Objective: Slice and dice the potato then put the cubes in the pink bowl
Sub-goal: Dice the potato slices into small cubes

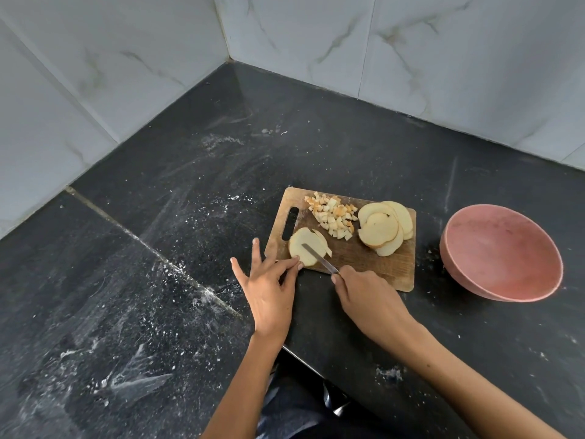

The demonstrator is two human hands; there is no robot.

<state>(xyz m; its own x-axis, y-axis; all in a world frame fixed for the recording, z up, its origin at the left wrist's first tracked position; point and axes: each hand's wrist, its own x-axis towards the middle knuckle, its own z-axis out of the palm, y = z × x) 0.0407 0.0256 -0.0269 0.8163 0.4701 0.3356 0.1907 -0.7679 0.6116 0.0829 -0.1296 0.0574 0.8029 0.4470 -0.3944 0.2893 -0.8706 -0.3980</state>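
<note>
On the wooden cutting board (373, 264) lies a potato slice (304, 245) at the near left corner, partly cut into strips. My left hand (269, 286) pinches its near edge with thumb and forefinger, the other fingers spread. My right hand (367, 299) grips a knife (319, 258) whose blade lies across that slice. A heap of potato cubes (332, 217) sits at the board's far middle. A stack of round slices (384, 228) rests at its far right. The pink bowl (503, 251) stands to the right of the board and looks empty.
The board sits on a dark stone counter (158, 248) dusted with white specks and smears. White marbled tile walls (316, 36) meet in a corner behind it. The counter's front edge runs just under my forearms.
</note>
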